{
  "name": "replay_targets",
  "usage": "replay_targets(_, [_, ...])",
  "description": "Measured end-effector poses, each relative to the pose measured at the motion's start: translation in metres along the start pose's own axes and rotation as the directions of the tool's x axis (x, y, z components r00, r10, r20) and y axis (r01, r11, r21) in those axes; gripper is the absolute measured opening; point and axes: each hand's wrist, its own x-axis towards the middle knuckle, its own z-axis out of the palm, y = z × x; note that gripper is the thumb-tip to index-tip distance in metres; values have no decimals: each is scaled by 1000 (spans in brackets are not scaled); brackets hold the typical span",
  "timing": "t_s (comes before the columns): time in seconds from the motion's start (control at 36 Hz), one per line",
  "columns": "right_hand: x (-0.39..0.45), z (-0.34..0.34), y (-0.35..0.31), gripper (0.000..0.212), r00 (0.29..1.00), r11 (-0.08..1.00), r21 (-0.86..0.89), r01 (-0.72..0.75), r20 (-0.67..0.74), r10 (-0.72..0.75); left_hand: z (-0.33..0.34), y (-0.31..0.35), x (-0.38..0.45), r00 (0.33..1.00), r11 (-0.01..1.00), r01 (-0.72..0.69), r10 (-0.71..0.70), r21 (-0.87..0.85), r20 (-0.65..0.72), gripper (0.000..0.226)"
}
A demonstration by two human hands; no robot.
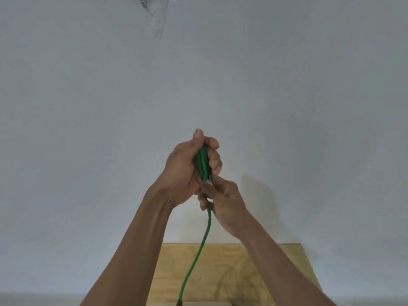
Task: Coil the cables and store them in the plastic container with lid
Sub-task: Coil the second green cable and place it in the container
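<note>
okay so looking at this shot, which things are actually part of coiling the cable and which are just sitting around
Part of the job:
- green cable, partly bunched, its tail hanging down to the bottom edge
- left hand, gripping the bunch
- right hand, pinching the cable just below

Just there:
- wooden board
- white wall

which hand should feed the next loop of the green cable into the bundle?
Right. The left hand already has its grip full, curled round the coiled green cable. The right hand pinches the loose strand below, so it can likely guide it up.
</note>
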Motion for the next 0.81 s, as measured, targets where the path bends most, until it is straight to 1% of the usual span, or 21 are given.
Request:
replay_targets(0.06, [-9,6,2,21,1000,999,-42,-6,-9,6,-9,2,4,998,998,-43,45,42,-52,45])
replay_targets(0.08, [-12,9,2,19,1000,999,-21,-24,-5,24,-13,1,5,996,997,-57,61,61,-70,46])
replay_targets(0.14, [-17,14,1,26,997,995,62,-79,6,79,-20,0,7,993,994,-70,78,89,-90,47])
replay_targets(0.19, [-19,16,0,29,995,991,81,-103,5,103,-24,-1,8,994,989,-64,75,134,-84,48])
replay_targets(0.28, [-21,16,-5,25,994,993,-40,-108,-7,108,-31,-7,8,995,957,-39,63,286,-76,49])
replay_targets(0.39, [-21,11,-15,27,997,942,-327,-70,7,77,-41,-15,5,992,848,-19,84,529,-99,44])
replay_targets(0.42, [-20,9,-18,27,999,915,-401,-39,18,50,-41,-16,4,991,811,-6,82,585,-102,43])
replay_targets(0.47, [-17,6,-28,23,998,828,-560,36,64,-1,-42,-20,3,993,701,19,68,713,-94,42])
replay_targets(0.5, [-15,6,-35,21,996,766,-640,69,93,-12,-41,-21,2,995,640,26,57,768,-81,44])
replay_targets(0.53, [-13,6,-42,19,992,692,-715,100,122,-17,-42,-22,1,997,599,29,42,800,-68,49])
replay_targets(0.56, [-11,5,-49,15,989,607,-784,131,149,-21,-42,-22,0,998,587,29,25,809,-54,56])
replay_targets(0.61, [-7,5,-65,8,982,448,-876,180,186,-32,-43,-21,-1,1000,596,29,-10,803,-29,68])
replay_targets(0.69, [-1,3,-86,8,974,293,-931,218,227,-4,-40,-18,-7,997,597,66,-74,799,-27,68])
replay_targets(0.75, [4,1,-94,8,959,240,-935,260,280,51,-38,-17,-10,992,594,81,-128,801,-5,70])
replay_targets(0.81, [11,-4,-101,11,947,270,-919,288,315,64,-38,-18,-12,986,583,114,-164,805,-21,73])
